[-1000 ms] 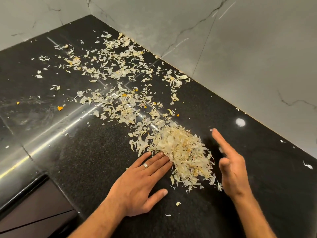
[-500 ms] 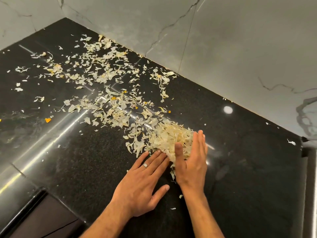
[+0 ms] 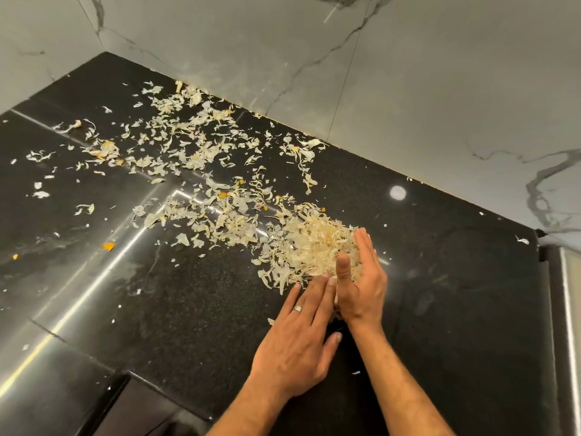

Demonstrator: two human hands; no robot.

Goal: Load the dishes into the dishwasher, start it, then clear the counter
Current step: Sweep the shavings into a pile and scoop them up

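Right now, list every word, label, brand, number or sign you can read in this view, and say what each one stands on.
None: no readable text anywhere in this view.
Black counter: only speckle and light glare, no print.
Marble wall: grey veins only, no lettering.
Peel scraps: unmarked.
Ring on the left hand: too small to tell whether it is engraved.

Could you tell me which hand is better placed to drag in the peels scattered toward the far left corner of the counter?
Probably the left hand: it lies flat on the counter, on the side of the scattered peels. The right hand stands on edge, backing the pile.
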